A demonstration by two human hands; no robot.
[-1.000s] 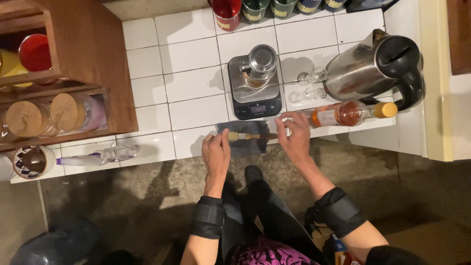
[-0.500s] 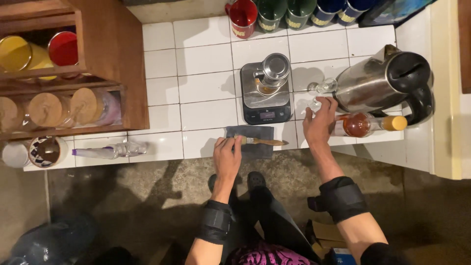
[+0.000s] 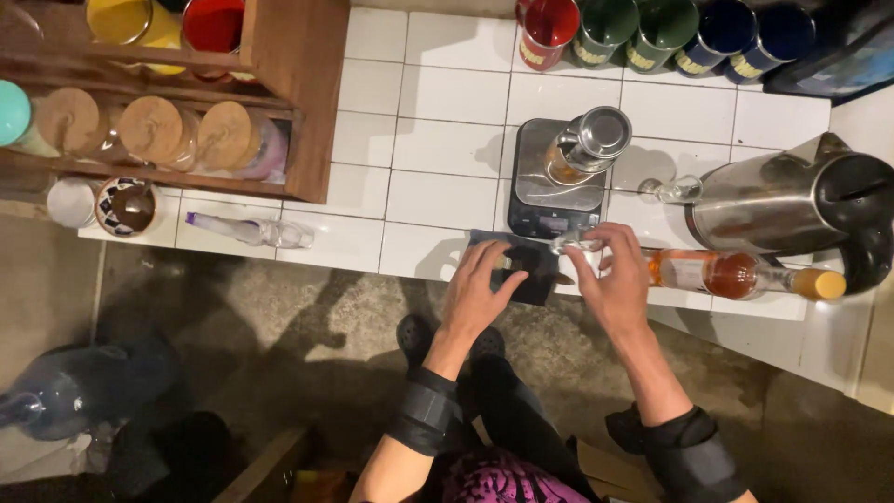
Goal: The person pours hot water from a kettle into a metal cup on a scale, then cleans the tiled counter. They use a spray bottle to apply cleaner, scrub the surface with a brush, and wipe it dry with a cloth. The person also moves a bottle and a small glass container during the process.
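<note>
— What is the left hand doing?

— It is lying flat, fingers spread, on a dark rectangular pad that is sitting at the front edge of the white tiled worktop, just in front of the small scale. Its grip is open and is pinching nothing; the fingertips are pressing down on the near left part of the pad.

— And the right hand?

— It is hovering over the pad's right edge, with thumb and fingers curling round a small clear glass piece. The grip is pinching that piece at its right end, so the glass is sticking out to the left of the fingers, above the pad.

— Which way is the glass piece pointing?

— Its long axis is running roughly left to right, along the worktop's front edge. It is blurred, so I cannot tell which end is the mouth.

— What is lying around the hands?

— A metal cup is standing on the scale. A bottle of amber liquid is lying on its side just right of the right hand, its yellow cap pointing right, and a steel kettle is standing behind it. A small clear spray bottle is lying well apart to the left.
</note>
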